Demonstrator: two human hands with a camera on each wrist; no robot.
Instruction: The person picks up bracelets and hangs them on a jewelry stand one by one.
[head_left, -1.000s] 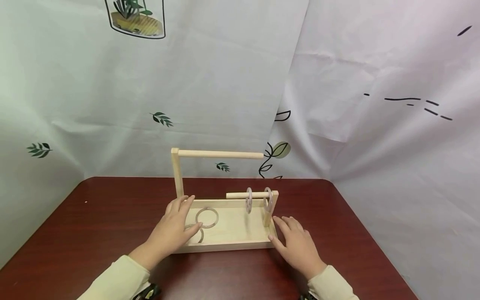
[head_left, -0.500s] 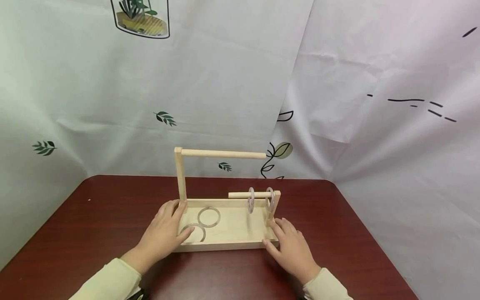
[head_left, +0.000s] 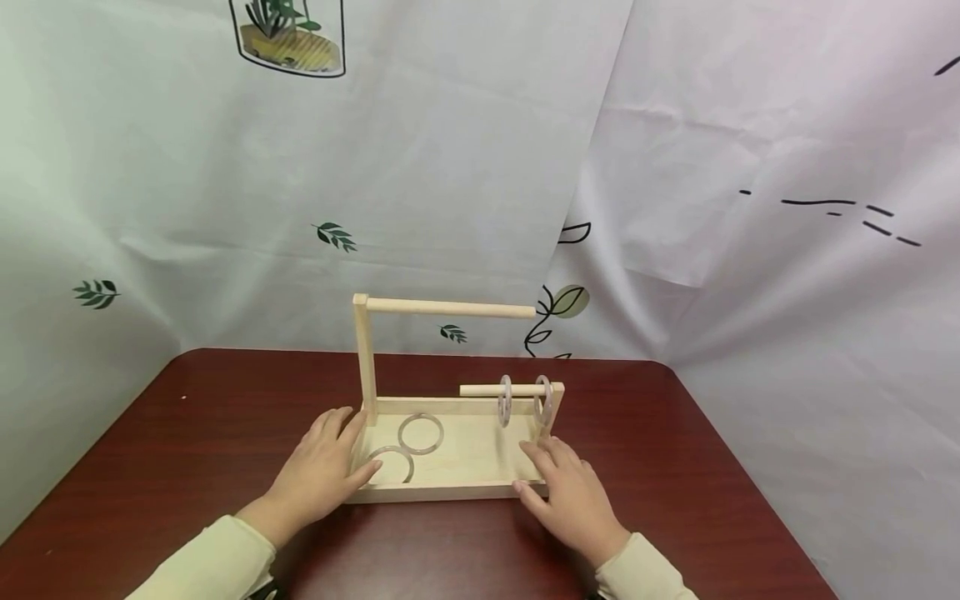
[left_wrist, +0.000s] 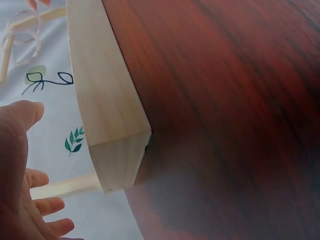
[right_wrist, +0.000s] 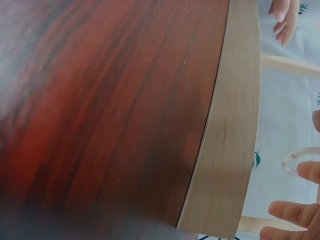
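Observation:
A pale wooden tray (head_left: 468, 450) carries a tall post (head_left: 365, 358) with a long rod (head_left: 450, 308) at its left end and a short peg (head_left: 477, 390) at its right. Two translucent bangles hang on that peg, one midway (head_left: 505, 422) and one near its post (head_left: 550, 402). Two more, a rear bangle (head_left: 442, 433) and a front bangle (head_left: 412, 468), lie flat in the tray's left part. My left hand (head_left: 318, 467) is at the tray's left end, fingers spread, holding nothing. My right hand (head_left: 573, 500), fingers extended, overlaps the front right corner, also holding nothing.
The tray stands on a dark red wooden table (head_left: 225, 433) with rounded far corners. Behind and beside it hangs a whitish cloth (head_left: 450, 167) printed with leaves and black lines. The tray's front wall (left_wrist: 100, 75) runs across the left wrist view.
My left hand has drawn back leftward off the tray, uncovering more of the front bangle. The right hand has shifted left over the tray's right end. The head view has turned slightly left.

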